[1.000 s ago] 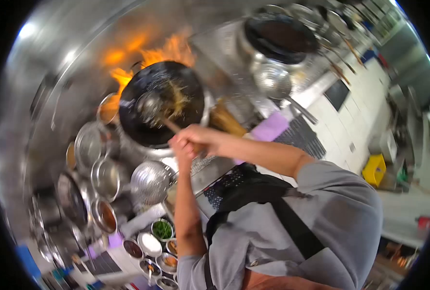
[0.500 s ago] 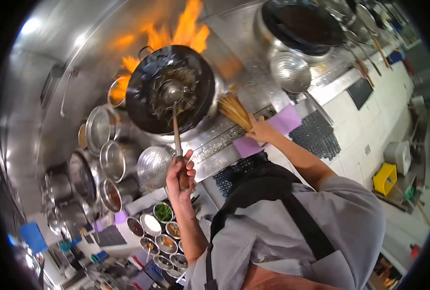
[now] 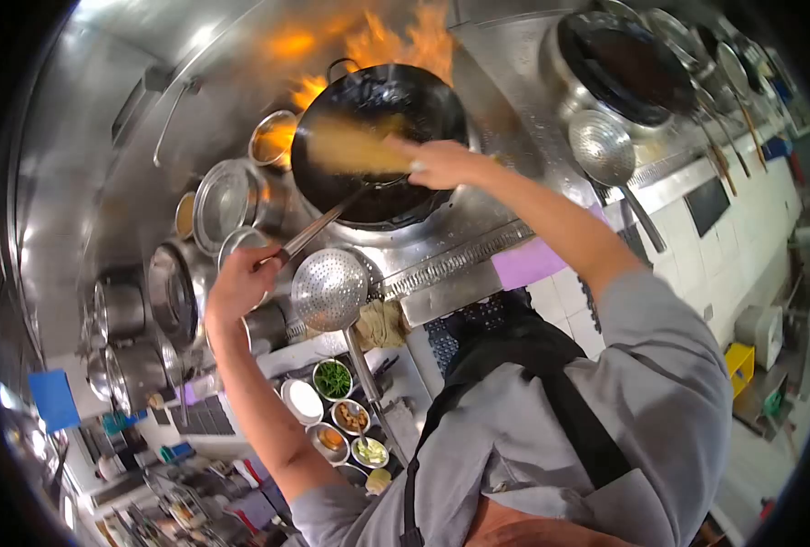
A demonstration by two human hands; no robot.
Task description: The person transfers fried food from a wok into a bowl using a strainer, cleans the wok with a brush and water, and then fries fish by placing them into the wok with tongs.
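My left hand (image 3: 241,283) is closed around the handle of a ladle (image 3: 321,223). The ladle's shaft slants up to the right into a black wok (image 3: 428,91) with a ring handle on its far rim. Over the wok, my right hand (image 3: 443,166) grips a bamboo wok brush (image 3: 355,149), whose bristles are smeared by motion. Brush and hand hide much of the wok's inside and the ladle's bowl. Orange flames (image 3: 405,46) rise behind the wok's far rim.
Metal pots (image 3: 227,205) crowd the left side. A perforated strainer (image 3: 329,290) lies just below the wok, and another strainer (image 3: 603,148) lies to the right. Ingredient bowls (image 3: 332,378) stand lower left. A second wok (image 3: 624,68) sits at upper right, with a purple cloth (image 3: 528,263) on the ledge.
My right hand has carried the brush from the ledge up over the wok. My left hand has swung left with the ladle, which now lies more slanted. The view has shifted.
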